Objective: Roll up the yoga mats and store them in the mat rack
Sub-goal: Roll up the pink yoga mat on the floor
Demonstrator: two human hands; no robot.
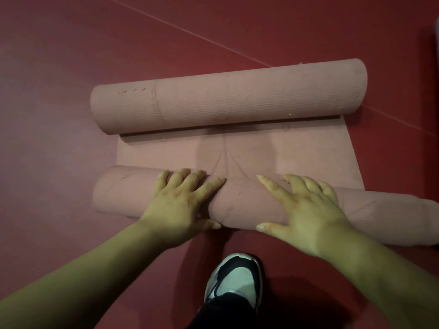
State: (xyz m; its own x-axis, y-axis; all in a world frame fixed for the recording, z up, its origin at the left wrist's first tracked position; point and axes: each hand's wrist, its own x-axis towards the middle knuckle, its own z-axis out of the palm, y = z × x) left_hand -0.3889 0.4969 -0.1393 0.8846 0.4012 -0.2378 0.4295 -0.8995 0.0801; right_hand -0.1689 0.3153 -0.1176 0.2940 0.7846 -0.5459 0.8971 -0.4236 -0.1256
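The pink mat lies on the red floor, straight ahead of the person. Its near end is wound into a roll that runs left to right under both hands. The roll's right end sticks out well past the edge of the flat part, so the winding is not square. Beyond the roll a short flat strip of mat shows, printed with faint guide lines. At the strip's far edge rests a second, thicker pink roll, parallel to the first. I cannot tell whether it is the other end of the same mat or a separate one.

The left hand lies on top of the near roll, left of its middle. Its fingers are spread and nearly straight, reaching over the top towards the flat strip, and the thumb is down on the near side. The right hand lies the same way just right of the middle, fingers splayed and thumb low at the roll's near edge. Neither hand is closed round the roll; both press flat on it, a little apart from each other.

Below the hands a black-and-white shoe stands on the floor, near the roll, with a dark trouser leg above it. A thin pale line crosses the floor diagonally behind the far roll.
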